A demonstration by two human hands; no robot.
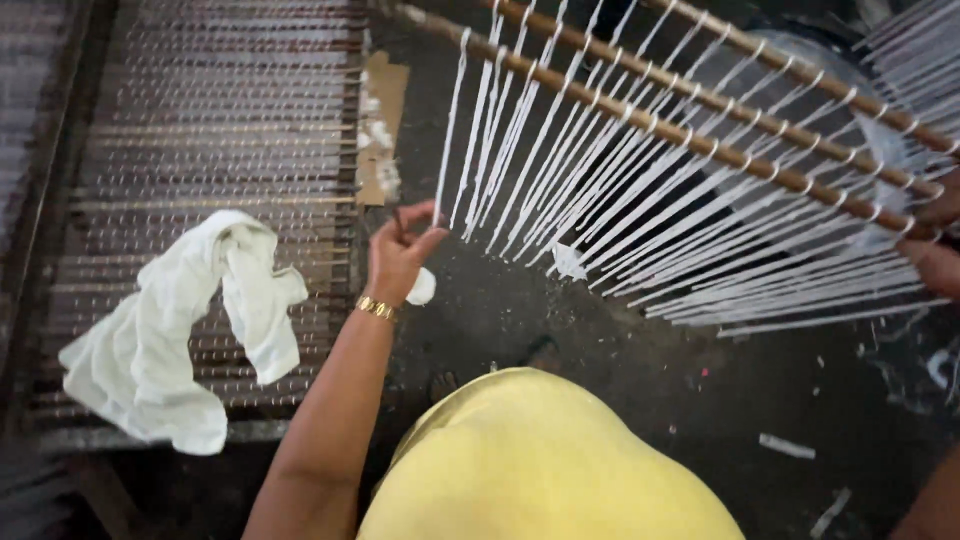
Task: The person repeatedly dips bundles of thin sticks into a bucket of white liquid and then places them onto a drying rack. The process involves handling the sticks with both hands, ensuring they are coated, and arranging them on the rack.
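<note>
Dim, soft light; slight motion blur

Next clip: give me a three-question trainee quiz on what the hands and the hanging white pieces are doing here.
1. True or false: the left hand pinches something thin just left of the hanging white strands.
2. What do the strands hang from? A) wooden rods B) a metal hook C) a plastic basket
3. What lies on the slatted rack at the left?

Key
1. True; fingers are closed on a thin dark piece, too small to identify.
2. A; several parallel rods, held at the right edge by the right hand.
3. A crumpled white cloth.
</note>
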